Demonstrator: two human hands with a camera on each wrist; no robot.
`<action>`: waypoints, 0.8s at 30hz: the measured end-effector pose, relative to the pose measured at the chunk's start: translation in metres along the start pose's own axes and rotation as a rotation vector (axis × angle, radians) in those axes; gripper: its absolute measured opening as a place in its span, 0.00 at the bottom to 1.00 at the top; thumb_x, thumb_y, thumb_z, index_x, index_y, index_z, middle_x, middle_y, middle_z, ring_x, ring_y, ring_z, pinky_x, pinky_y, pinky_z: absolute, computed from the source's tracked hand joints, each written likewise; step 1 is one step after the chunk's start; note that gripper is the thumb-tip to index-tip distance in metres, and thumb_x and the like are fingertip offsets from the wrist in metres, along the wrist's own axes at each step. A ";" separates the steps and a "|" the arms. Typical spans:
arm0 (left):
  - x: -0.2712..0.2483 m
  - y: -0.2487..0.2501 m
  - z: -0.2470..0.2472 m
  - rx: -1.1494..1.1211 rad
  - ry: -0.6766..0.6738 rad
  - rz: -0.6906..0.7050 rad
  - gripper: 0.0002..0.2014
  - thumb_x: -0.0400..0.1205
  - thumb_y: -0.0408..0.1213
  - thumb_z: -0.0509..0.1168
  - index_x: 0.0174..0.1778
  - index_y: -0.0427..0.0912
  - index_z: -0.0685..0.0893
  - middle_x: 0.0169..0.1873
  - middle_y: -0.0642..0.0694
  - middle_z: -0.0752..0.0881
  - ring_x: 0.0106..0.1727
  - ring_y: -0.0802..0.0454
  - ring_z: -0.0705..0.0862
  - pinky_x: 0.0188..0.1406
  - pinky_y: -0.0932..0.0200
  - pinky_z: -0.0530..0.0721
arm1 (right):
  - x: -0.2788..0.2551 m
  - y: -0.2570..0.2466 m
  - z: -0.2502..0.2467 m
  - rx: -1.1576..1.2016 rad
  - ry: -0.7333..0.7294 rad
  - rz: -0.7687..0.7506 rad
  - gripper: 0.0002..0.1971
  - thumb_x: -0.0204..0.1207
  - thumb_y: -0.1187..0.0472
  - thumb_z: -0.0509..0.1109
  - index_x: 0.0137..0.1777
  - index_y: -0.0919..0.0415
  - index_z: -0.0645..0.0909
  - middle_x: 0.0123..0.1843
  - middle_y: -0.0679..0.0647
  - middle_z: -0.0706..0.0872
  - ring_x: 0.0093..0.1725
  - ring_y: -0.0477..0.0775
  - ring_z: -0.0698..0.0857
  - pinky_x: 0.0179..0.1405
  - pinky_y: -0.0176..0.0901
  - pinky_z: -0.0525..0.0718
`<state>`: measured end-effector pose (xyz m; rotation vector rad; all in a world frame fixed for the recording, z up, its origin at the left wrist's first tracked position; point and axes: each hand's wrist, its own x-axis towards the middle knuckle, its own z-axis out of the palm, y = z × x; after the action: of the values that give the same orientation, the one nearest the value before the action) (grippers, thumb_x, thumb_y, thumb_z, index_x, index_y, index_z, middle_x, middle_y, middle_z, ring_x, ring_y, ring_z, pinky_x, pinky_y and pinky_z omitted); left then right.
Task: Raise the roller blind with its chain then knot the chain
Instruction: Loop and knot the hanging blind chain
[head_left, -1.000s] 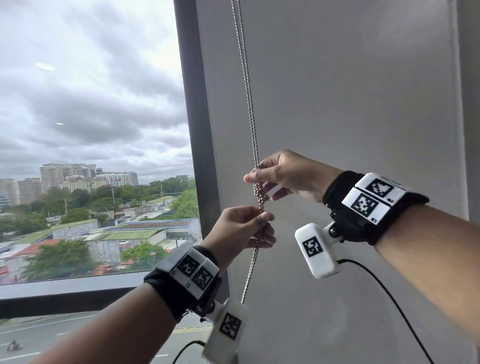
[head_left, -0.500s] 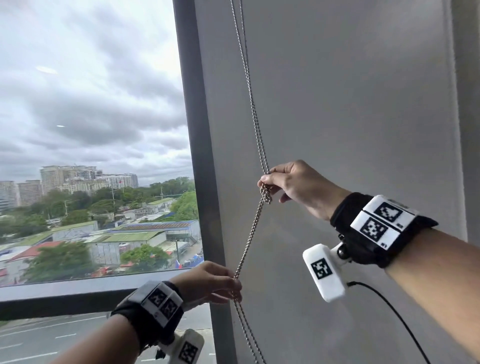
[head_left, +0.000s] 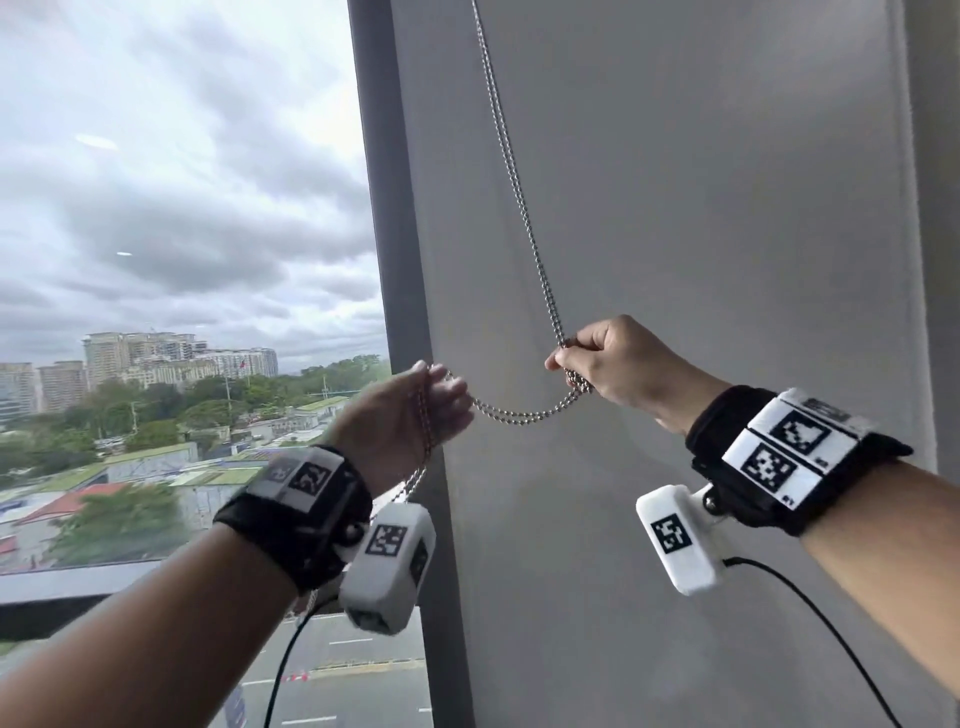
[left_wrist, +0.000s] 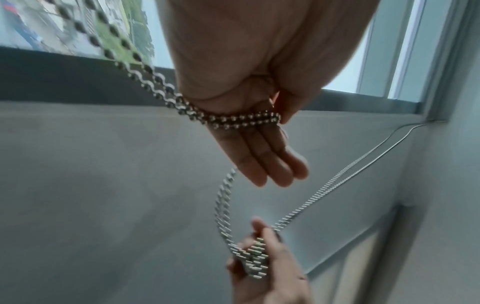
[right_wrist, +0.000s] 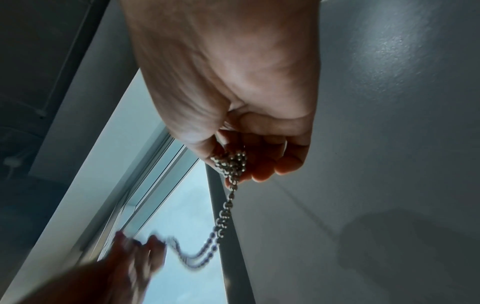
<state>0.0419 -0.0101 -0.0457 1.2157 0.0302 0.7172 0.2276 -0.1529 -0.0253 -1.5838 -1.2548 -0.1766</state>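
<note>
A double strand of metal bead chain (head_left: 521, 208) hangs down in front of a grey panel (head_left: 701, 234). My right hand (head_left: 613, 364) pinches both strands in curled fingers, and a small bunch of chain (right_wrist: 231, 164) sits at the fingertips. From there the chain sags in a slack curve (head_left: 519, 415) over to my left hand (head_left: 400, 421), which is blurred. In the left wrist view the chain (left_wrist: 233, 120) lies across the base of my straight left fingers (left_wrist: 272, 164) and wraps round the hand's edge. The rest of it trails down past my left wrist.
A dark window frame post (head_left: 395, 260) stands just left of the chain, with the glass (head_left: 182, 208) uncovered beyond it. A dark sill (head_left: 67, 587) runs below the glass. Black camera cables (head_left: 831, 639) hang from both wrists.
My left hand has come up from low by the sill to the level of my right hand, bringing the lower chain with it. The chain now sags between the hands. The right hand has hardly moved.
</note>
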 end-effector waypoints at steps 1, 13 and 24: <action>0.005 0.009 0.009 -0.020 -0.022 0.039 0.15 0.87 0.38 0.52 0.40 0.38 0.79 0.33 0.39 0.90 0.36 0.45 0.90 0.39 0.53 0.90 | -0.001 0.000 0.003 -0.028 0.002 -0.017 0.12 0.80 0.58 0.68 0.43 0.65 0.89 0.15 0.41 0.72 0.17 0.40 0.69 0.19 0.27 0.65; 0.034 0.030 0.086 0.346 0.054 0.052 0.11 0.82 0.39 0.64 0.43 0.36 0.88 0.47 0.35 0.80 0.46 0.39 0.78 0.61 0.45 0.78 | -0.010 -0.029 0.023 0.076 -0.218 -0.024 0.11 0.84 0.54 0.64 0.49 0.53 0.88 0.45 0.59 0.86 0.39 0.51 0.83 0.29 0.40 0.82; 0.035 0.026 0.090 0.591 0.119 0.177 0.09 0.81 0.35 0.63 0.37 0.38 0.86 0.28 0.46 0.74 0.28 0.54 0.68 0.26 0.61 0.63 | -0.013 -0.036 0.005 0.426 -0.185 0.090 0.19 0.83 0.53 0.63 0.54 0.72 0.82 0.37 0.64 0.85 0.25 0.54 0.75 0.24 0.44 0.72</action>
<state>0.0920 -0.0638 0.0228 1.7520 0.2502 0.9736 0.1911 -0.1608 -0.0135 -1.3013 -1.2597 0.2848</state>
